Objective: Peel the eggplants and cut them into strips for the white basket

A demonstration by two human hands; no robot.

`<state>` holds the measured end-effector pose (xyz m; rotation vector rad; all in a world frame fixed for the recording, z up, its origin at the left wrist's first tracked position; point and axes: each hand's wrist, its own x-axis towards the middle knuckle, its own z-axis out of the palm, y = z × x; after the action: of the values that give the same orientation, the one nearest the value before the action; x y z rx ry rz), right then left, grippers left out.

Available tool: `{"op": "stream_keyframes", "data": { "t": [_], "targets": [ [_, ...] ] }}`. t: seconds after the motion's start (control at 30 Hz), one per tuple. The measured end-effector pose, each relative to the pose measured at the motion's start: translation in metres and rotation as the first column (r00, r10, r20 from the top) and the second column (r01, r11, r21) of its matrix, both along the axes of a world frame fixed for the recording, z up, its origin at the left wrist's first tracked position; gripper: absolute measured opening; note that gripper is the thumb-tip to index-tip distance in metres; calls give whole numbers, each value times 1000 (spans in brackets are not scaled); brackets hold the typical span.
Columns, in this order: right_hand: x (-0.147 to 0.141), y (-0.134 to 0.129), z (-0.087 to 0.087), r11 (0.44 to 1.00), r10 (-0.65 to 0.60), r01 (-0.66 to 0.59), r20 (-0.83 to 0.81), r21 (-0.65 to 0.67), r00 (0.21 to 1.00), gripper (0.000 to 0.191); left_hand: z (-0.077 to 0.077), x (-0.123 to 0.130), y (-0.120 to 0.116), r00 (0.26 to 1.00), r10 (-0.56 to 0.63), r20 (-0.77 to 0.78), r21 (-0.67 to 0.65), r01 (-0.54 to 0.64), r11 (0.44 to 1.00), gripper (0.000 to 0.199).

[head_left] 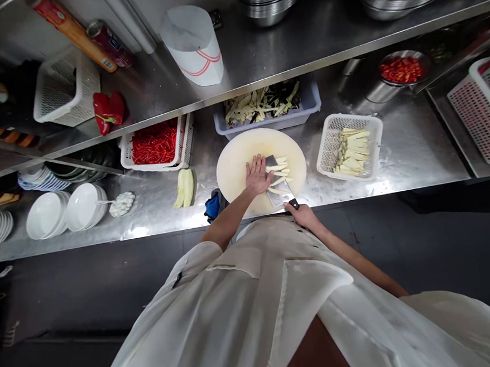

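On a round white cutting board [233, 162] lie pale cut strips [283, 164], which look like peeled eggplant. My right hand [302, 216] grips the dark handle of a cleaver [278, 197] at the board's near edge. Its wide blade lies over the board, beside and partly among the strips. My left hand [257, 176] is spread flat at the left of the strips, fingers pointing away from me, next to the blade; what is under the palm is hidden. Left of the board rest peeled pale eggplants [184, 187]. A white basket [322, 158] of similar cut pieces stands at the right.
Behind the board, a grey-blue bin [313, 109] holds pale and dark peelings. A basket of red chillies [154, 144] stands back left, white bowls [48, 215] farther left, and a pot of chopped red peppers [383, 91] back right. A steel shelf [253, 65] overhangs the counter.
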<state>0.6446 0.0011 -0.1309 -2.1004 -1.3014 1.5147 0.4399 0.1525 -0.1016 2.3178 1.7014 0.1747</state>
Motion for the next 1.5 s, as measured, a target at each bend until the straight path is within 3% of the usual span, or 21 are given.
{"op": "stream_keyframes", "data": {
  "t": [0.43,0.6,0.73,0.97,1.1,1.2,1.3,1.33,1.4,1.47,1.5],
  "targets": [
    [3,5,9,993,118,-119,-97,-10,988,71,2,-11,-18,995,-76,-56,30,78,996,83],
    [12,1,6,987,159,-157,-153,27,975,65,5,-19,-42,980,-176,-94,36,180,983,91],
    [14,7,7,974,218,-212,-68,82,974,60,11,-18,-62,974,-194,-120,3,195,981,98],
    [17,14,36,886,402,-402,47,233,914,43,38,-18,-71,986,-116,-116,47,123,991,56],
    [44,12,62,846,449,-460,106,269,887,36,56,-28,-44,993,-110,-51,77,114,991,47],
    [81,8,75,859,406,-420,113,291,907,33,71,-34,-10,996,58,-62,132,-50,990,51],
    [123,-2,75,908,314,-307,21,284,949,35,88,-32,31,975,205,-90,157,-189,969,58],
    [135,-6,73,924,284,-268,-19,273,959,38,94,-29,47,981,170,-96,142,-155,978,60],
    [153,-12,69,953,225,-198,-99,229,969,48,110,-20,86,992,-21,-123,81,31,996,61],
    [163,-16,68,980,144,-119,-160,157,977,54,127,-10,133,968,-204,-145,41,212,976,63],
    [165,-18,68,989,101,-77,-187,127,977,55,135,-7,158,966,-215,-140,66,226,972,65]
  ]
}}
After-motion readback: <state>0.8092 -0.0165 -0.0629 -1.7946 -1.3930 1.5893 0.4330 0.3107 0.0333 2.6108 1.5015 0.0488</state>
